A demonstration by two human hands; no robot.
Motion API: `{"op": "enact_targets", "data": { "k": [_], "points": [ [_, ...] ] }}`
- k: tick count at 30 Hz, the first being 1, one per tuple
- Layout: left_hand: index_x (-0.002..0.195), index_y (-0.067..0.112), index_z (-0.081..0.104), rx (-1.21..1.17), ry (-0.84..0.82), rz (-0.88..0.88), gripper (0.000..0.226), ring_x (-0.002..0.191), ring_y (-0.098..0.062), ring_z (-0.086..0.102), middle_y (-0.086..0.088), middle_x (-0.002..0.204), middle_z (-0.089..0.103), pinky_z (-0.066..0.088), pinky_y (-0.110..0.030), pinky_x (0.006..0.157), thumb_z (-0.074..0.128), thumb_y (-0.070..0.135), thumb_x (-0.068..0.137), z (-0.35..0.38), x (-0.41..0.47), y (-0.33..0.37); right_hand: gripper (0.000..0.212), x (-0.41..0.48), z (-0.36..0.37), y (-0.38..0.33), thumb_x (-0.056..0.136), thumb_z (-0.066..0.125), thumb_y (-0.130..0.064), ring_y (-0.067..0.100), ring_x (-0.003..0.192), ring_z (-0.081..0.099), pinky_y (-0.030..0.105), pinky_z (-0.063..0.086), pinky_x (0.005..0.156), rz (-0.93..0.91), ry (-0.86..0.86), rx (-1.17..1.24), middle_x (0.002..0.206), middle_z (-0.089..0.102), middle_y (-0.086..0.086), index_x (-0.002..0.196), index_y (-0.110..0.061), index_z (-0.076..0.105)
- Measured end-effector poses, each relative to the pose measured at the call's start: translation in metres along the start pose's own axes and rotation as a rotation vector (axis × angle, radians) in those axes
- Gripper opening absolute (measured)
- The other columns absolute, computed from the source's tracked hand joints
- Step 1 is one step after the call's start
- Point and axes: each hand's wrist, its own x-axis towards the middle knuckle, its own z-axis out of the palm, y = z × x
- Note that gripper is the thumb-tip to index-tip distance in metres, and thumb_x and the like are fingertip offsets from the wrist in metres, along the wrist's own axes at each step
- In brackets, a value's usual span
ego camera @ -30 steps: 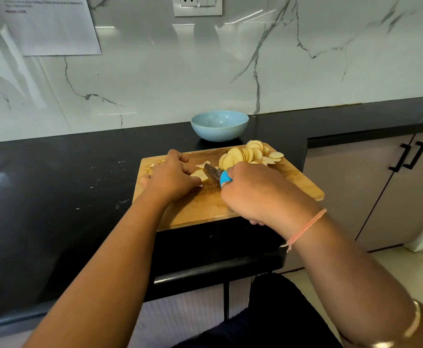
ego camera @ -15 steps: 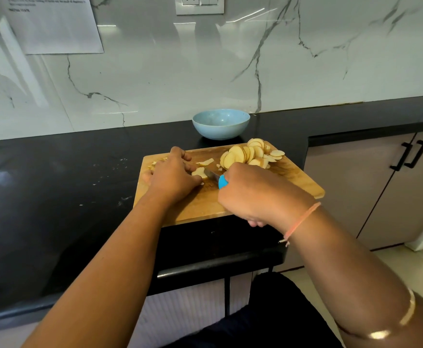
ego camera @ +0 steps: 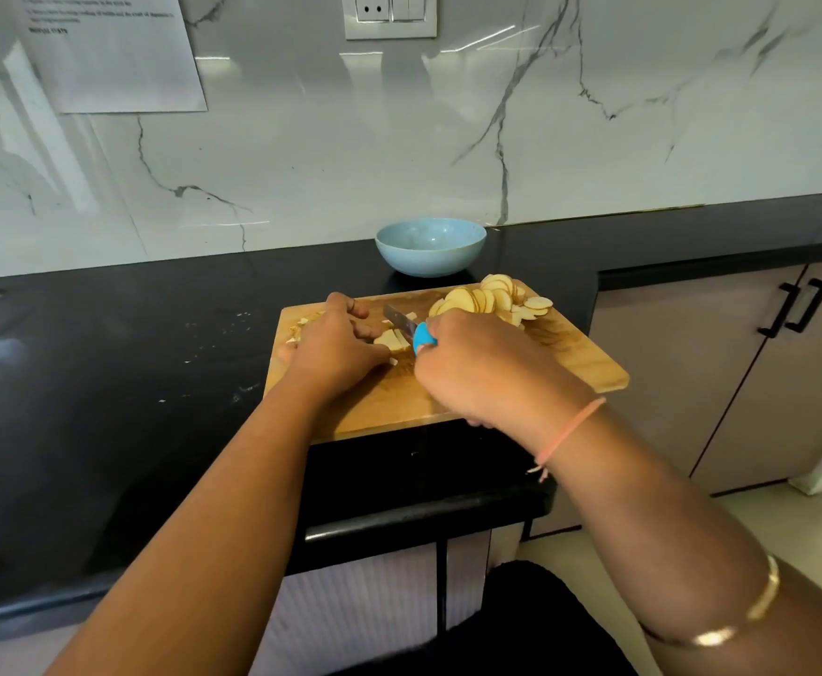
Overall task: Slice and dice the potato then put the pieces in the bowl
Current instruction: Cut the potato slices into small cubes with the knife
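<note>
The knife (ego camera: pixel 401 324) was gripped by the right hand (ego camera: pixel 477 368); potato pieces (ego camera: pixel 392 340) on the cutting board (ego camera: pixel 570 353) were pinned under the left hand's (ego camera: pixel 333 348) curled fingers.

The right hand (ego camera: pixel 487 378) is edging left, and the knife (ego camera: pixel 401 323) it grips is reaching farther toward the far left. More of its blade is showing than 0.5 s ago, when the knuckles were nearly hiding it. The blade is now crossing the potato piece (ego camera: pixel 392 340) held by the left hand (ego camera: pixel 336 351), and cut lines are appearing in that piece. The blade is also partly covering 1 small sliver (ego camera: pixel 412 315) just beyond it. The left fingers (ego camera: pixel 348 303) are drawing slightly left.
</note>
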Motion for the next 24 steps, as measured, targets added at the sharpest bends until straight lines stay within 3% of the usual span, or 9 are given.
{"op": "enact_targets", "data": {
  "k": [4, 7, 10, 17, 21, 24],
  "points": [
    [0.102, 0.028, 0.038, 0.005, -0.009, 0.001, 0.042, 0.096, -0.013, 0.061, 0.009, 0.097, 0.066, 0.044, -0.046, 0.100, 0.074, 0.023, 0.081, 0.000, 0.001, -0.003, 0.038, 0.015, 0.014, -0.007, 0.095, 0.039, -0.022, 0.016, 0.068, 0.045, 0.026, 0.036, 0.055, 0.024, -0.058, -0.029, 0.078, 0.043, 0.002, 0.131, -0.012, 0.047],
    [0.099, 0.031, 0.036, 0.025, 0.005, 0.005, 0.044, 0.098, -0.012, 0.062, 0.012, 0.094, 0.065, 0.044, -0.047, 0.100, 0.075, 0.023, 0.080, 0.001, 0.001, -0.004, 0.033, 0.010, 0.021, -0.006, 0.095, 0.042, -0.023, 0.018, 0.079, 0.048, 0.027, 0.038, 0.061, 0.028, -0.040, -0.048, 0.084, 0.045, 0.000, 0.124, -0.012, 0.051],
    [0.100, 0.032, 0.036, 0.057, 0.021, -0.006, 0.045, 0.099, -0.012, 0.062, 0.014, 0.096, 0.065, 0.042, -0.048, 0.101, 0.075, 0.026, 0.080, 0.002, 0.000, -0.003, 0.031, -0.001, 0.016, -0.002, 0.094, 0.042, -0.020, 0.015, 0.065, 0.046, 0.024, 0.035, 0.052, 0.007, -0.060, -0.051, 0.074, 0.042, -0.002, 0.123, -0.013, 0.050],
    [0.101, 0.032, 0.036, 0.065, 0.021, 0.005, 0.044, 0.100, -0.013, 0.061, 0.016, 0.090, 0.063, 0.042, -0.049, 0.100, 0.075, 0.028, 0.081, 0.000, -0.001, -0.004, 0.035, -0.036, -0.005, 0.014, 0.094, 0.043, -0.022, 0.012, 0.060, 0.049, 0.026, 0.043, 0.055, -0.018, -0.132, -0.105, 0.078, 0.051, -0.002, 0.129, -0.021, 0.050],
    [0.101, 0.031, 0.038, 0.016, -0.012, 0.001, 0.043, 0.097, -0.012, 0.062, 0.016, 0.085, 0.061, 0.044, -0.047, 0.101, 0.076, 0.024, 0.080, -0.001, 0.000, -0.005, 0.038, -0.033, -0.011, 0.015, 0.095, 0.042, -0.024, 0.012, 0.059, 0.050, 0.024, 0.042, 0.051, -0.013, -0.079, -0.062, 0.080, 0.055, 0.000, 0.132, -0.019, 0.049],
    [0.103, 0.030, 0.040, 0.042, 0.025, -0.031, 0.043, 0.099, -0.011, 0.059, 0.017, 0.082, 0.060, 0.037, -0.044, 0.104, 0.076, 0.026, 0.080, -0.004, -0.001, -0.003, 0.041, -0.017, -0.006, 0.009, 0.095, 0.040, -0.023, 0.013, 0.059, 0.049, 0.025, 0.041, 0.051, -0.014, -0.029, -0.012, 0.076, 0.053, 0.001, 0.134, -0.019, 0.047]
  ]
}}
